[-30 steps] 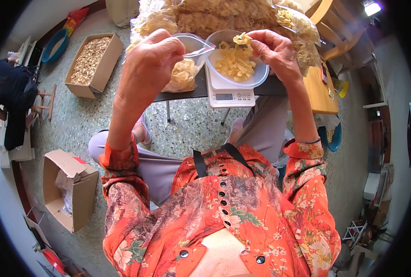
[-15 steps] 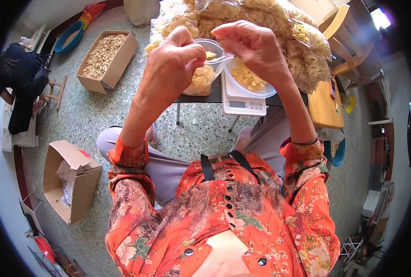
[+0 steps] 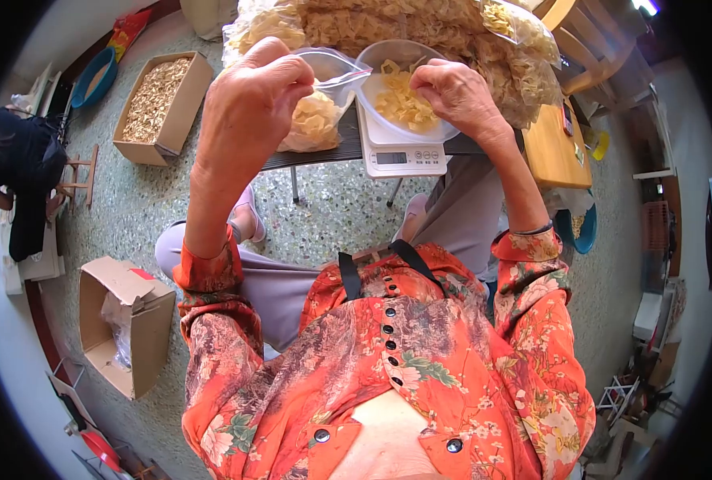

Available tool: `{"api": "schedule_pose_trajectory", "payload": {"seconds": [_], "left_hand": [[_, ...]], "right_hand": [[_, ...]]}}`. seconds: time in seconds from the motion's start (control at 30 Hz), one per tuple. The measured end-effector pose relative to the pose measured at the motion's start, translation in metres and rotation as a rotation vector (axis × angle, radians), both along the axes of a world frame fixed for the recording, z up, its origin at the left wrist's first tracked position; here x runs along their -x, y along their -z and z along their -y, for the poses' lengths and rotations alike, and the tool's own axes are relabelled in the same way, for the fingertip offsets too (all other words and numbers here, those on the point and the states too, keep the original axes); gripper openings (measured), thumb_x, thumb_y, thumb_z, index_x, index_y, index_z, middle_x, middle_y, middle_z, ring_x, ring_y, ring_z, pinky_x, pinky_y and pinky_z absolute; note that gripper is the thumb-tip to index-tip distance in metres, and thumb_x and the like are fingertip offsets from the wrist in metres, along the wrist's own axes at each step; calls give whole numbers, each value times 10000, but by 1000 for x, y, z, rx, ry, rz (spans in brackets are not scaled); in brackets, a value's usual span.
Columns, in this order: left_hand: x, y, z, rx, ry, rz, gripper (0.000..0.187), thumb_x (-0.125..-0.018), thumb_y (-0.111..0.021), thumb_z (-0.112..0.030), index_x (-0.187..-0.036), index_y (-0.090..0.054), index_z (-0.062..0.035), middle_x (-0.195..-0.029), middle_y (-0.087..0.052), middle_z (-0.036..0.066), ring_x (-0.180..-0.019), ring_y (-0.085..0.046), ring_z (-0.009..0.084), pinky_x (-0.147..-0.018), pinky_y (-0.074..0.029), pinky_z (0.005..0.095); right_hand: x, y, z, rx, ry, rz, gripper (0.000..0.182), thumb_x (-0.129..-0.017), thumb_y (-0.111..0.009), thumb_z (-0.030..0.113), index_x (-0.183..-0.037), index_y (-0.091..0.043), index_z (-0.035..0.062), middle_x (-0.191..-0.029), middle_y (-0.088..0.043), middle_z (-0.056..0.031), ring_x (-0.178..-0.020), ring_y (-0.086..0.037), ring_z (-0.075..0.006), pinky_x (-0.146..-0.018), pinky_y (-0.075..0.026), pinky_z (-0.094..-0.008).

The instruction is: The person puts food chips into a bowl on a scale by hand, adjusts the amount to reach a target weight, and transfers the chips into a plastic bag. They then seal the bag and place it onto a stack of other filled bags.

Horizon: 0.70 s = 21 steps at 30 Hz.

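Observation:
My left hand point(image 3: 248, 108) is closed, pinching the edge of a clear zip-lock bag point(image 3: 312, 138). The bag's mouth gapes towards the right, and pale yellow dried slices fill its lower part. My right hand point(image 3: 461, 98) is over the right side of a translucent plastic bowl point(image 3: 376, 54), its fingers curled together beside the pale yellow dried slices point(image 3: 404, 108) in it. Whatever those fingertips hold, if anything, is hidden. Under the bowl is a white digital kitchen scale point(image 3: 424, 162) with a dark display.
Filled clear bags point(image 3: 420, 28) are heaped behind the bowl. A wooden stool point(image 3: 552, 152) and chair point(image 3: 584, 60) stand at right. On the floor at left are a cardboard box of dried pieces point(image 3: 152, 104), another open box point(image 3: 144, 336) and a blue basin point(image 3: 96, 80).
My right hand has left the bag's opening and come down to the bowl, its fingers closing. My left hand still grips the bag, whose mouth now shows wider. The whole view has shifted slightly.

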<state>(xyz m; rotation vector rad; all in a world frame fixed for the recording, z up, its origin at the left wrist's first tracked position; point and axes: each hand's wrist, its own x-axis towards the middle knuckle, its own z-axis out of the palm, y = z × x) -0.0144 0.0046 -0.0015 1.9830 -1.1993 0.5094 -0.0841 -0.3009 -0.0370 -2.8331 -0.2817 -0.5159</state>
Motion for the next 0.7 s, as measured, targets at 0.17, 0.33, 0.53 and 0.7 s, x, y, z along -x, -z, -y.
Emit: {"api": "schedule_pose_trajectory", "payload": {"seconds": [0.17,0.33,0.53,0.7], "left_hand": [[0,0,0,-31,-36,-12,105,-826,-762,3,-915,-706,-3,-858,-636,89,-740,-657,222,-685,-522,319],[2,-2,3,-49,-34,9,100,-830,-759,4,-910,-702,-8,-859,-635,88,-747,-658,226,-681,-520,323],[-1,-1,1,-55,-28,16,102,-833,-757,5,-915,-700,-13,-860,-631,87,-754,-660,225,-678,-519,320],[1,-3,2,-51,-28,15,99,-834,-755,7,-916,-701,-12,-863,-633,87,-763,-665,225,-679,-521,320]], "right_hand": [[-10,7,0,92,277,-58,229,-866,-685,294,-961,-757,97,-995,-732,-145,-955,-704,-349,-852,-561,-468],[-25,22,-8,89,357,-167,283,-827,-690,323,-890,-755,54,-927,-727,-164,-938,-693,-363,-874,-538,-468],[-16,7,-13,18,372,-189,279,-805,-727,334,-879,-760,66,-948,-733,-158,-967,-699,-345,-872,-541,-460],[-7,1,4,-259,255,-95,272,-822,-723,289,-908,-756,33,-860,-732,-153,-840,-709,-318,-805,-546,-420]]}}
